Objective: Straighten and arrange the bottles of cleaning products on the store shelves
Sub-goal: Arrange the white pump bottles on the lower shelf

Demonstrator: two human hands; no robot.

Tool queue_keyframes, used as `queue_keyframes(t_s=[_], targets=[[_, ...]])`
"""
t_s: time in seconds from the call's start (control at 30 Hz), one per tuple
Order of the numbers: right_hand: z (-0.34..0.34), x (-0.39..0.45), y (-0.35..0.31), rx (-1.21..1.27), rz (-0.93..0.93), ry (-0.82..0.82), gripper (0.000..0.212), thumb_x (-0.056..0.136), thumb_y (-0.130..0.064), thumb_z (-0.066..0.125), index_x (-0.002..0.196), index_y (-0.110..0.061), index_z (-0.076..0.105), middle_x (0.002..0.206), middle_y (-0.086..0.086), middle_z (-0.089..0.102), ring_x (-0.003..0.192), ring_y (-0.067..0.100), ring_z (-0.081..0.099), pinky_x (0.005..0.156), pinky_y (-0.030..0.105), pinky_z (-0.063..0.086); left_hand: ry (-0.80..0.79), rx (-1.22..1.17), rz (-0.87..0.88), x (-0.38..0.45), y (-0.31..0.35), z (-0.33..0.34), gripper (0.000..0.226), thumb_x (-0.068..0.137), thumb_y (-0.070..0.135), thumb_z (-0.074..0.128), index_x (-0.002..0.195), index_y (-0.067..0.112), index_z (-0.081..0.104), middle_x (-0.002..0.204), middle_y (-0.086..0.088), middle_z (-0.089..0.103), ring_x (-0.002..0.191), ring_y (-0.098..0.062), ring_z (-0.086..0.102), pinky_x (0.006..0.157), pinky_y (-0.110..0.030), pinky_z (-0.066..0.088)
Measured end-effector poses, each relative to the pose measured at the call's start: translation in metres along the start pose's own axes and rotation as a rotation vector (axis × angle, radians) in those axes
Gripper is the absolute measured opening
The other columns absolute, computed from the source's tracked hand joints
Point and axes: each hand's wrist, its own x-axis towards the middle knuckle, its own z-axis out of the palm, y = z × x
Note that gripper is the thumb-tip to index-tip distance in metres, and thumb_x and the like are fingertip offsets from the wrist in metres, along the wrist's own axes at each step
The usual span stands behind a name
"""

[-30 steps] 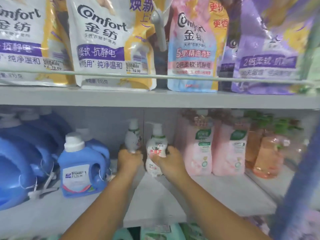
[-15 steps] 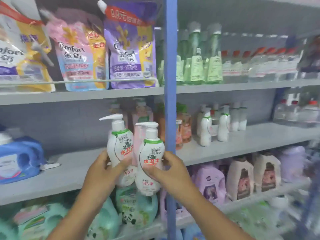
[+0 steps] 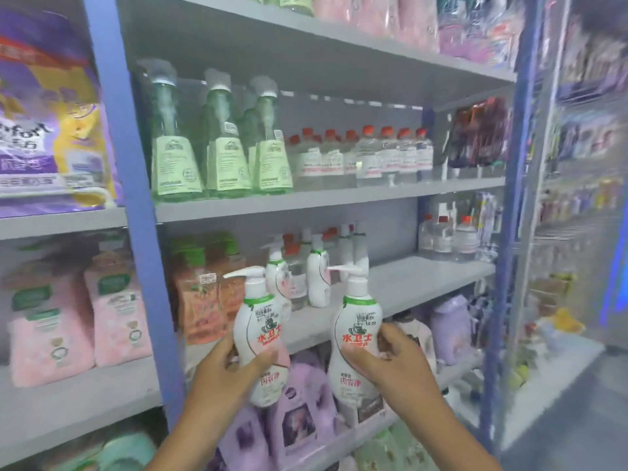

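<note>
Up at 12 o'clock sit matching white pump bottles; both hands clamp upright white plastic pump bottles, right nearer.

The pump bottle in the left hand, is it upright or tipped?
Nearly upright: the pump bottle in the left hand has its pump on top, leaning slightly.

Two glossy white plastic pump bottles, smooth printed labels, matt grey shelf boards, blue painted metal upright, clear green plastic bottles
</note>
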Motion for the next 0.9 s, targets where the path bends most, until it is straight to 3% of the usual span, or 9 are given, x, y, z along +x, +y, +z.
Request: queue_keyframes(t_s=[0.13, 0.3, 0.43, 0.57, 0.67, 0.73, 0.77, 0.83, 0.9], targets=[[-0.022, 0.068, 0.029, -0.015, 0.007, 0.036, 0.022, 0.078, -0.032, 0.088, 0.096, -0.030, 0.076, 0.101, -0.007, 0.077, 0.093, 0.012, 0.074, 0.088, 0.044, 0.061, 0.065, -0.013, 0.034, 0.052, -0.015, 0.035, 0.027, 0.081, 0.018, 0.086, 0.097, 0.035, 0.072, 0.085, 0.025, 0.076, 0.073, 0.005, 0.072, 0.069, -0.025, 0.054], [-0.037, 0.164, 0.061, -0.073, -0.019, 0.026, 0.020, 0.080, -0.029, 0.087, 0.096, -0.032, 0.074, 0.100, -0.009, 0.076, 0.092, 0.008, 0.073, 0.076, 0.027, 0.057, 0.222, -0.014, -0.003, 0.119, -0.043, 0.062, 0.035, 0.077, 0.021, 0.088, 0.096, 0.043, 0.069, 0.085, 0.030, 0.074, 0.079, -0.004, 0.073, 0.073, -0.033, 0.057], [-0.042, 0.233, 0.076, -0.111, -0.028, 0.000, 0.019, 0.082, -0.025, 0.085, 0.095, -0.030, 0.071, 0.100, -0.008, 0.072, 0.091, 0.007, 0.071, 0.081, 0.033, 0.058, 0.346, 0.033, -0.030, 0.145, -0.050, 0.072, 0.037, 0.081, 0.025, 0.087, 0.096, 0.049, 0.063, 0.090, 0.027, 0.074, 0.090, -0.002, 0.065, 0.068, -0.018, 0.047], [-0.037, 0.295, 0.096, -0.157, -0.036, -0.093, 0.023, 0.087, -0.025, 0.081, 0.105, -0.031, 0.068, 0.109, -0.010, 0.069, 0.097, 0.002, 0.066, 0.077, 0.023, 0.053, 0.445, 0.112, -0.037, 0.166, -0.054, 0.075, 0.053, 0.080, 0.022, 0.087, 0.114, 0.052, 0.061, 0.103, 0.013, 0.072, 0.097, -0.015, 0.066, 0.084, -0.033, 0.045], [-0.028, 0.330, 0.114, -0.123, -0.026, -0.170, 0.020, 0.090, -0.027, 0.078, 0.108, -0.029, 0.067, 0.111, -0.011, 0.070, 0.102, 0.005, 0.066, 0.072, 0.021, 0.055, 0.464, 0.148, 0.031, 0.172, -0.057, 0.082, 0.057, 0.083, 0.012, 0.081, 0.102, 0.059, 0.056, 0.087, 0.038, 0.071, 0.089, 0.006, 0.060, 0.077, -0.015, 0.048], [-0.023, 0.352, 0.123, -0.101, -0.042, -0.197, 0.017, 0.092, -0.030, 0.076, 0.106, -0.032, 0.067, 0.108, -0.013, 0.070, 0.100, 0.003, 0.066, 0.070, 0.020, 0.054, 0.487, 0.220, 0.037, 0.172, -0.050, 0.091, 0.054, 0.084, 0.013, 0.081, 0.099, 0.058, 0.054, 0.079, 0.048, 0.063, 0.087, 0.007, 0.058, 0.069, -0.002, 0.045], [-0.021, 0.363, 0.127, -0.106, -0.052, -0.217, 0.016, 0.092, -0.031, 0.075, 0.105, -0.034, 0.066, 0.108, -0.014, 0.069, 0.099, 0.002, 0.066, 0.070, 0.021, 0.054, 0.526, 0.270, 0.019, 0.174, -0.049, 0.096, 0.057, 0.082, 0.018, 0.083, 0.101, 0.062, 0.052, 0.084, 0.044, 0.065, 0.089, -0.001, 0.062, 0.074, -0.007, 0.047], [-0.018, 0.383, 0.136, -0.149, -0.079, -0.273, 0.020, 0.092, -0.033, 0.075, 0.109, -0.033, 0.066, 0.112, -0.013, 0.068, 0.100, 0.003, 0.067, 0.078, 0.025, 0.054, 0.744, 0.421, 0.035, 0.171, -0.049, 0.108, 0.070, 0.076, 0.029, 0.088, 0.114, 0.070, 0.046, 0.112, 0.022, 0.066, 0.108, -0.017, 0.063, 0.092, -0.033, 0.052], [-0.020, 0.401, 0.145, -0.211, -0.121, -0.329, 0.029, 0.090, -0.035, 0.076, 0.117, -0.031, 0.066, 0.118, -0.010, 0.066, 0.105, 0.007, 0.065, 0.089, 0.029, 0.053, 0.978, 0.533, 0.187, 0.160, -0.042, 0.130, 0.061, 0.078, 0.037, 0.088, 0.126, 0.048, 0.052, 0.128, 0.002, 0.059, 0.114, -0.012, 0.058, 0.102, -0.032, 0.048]])
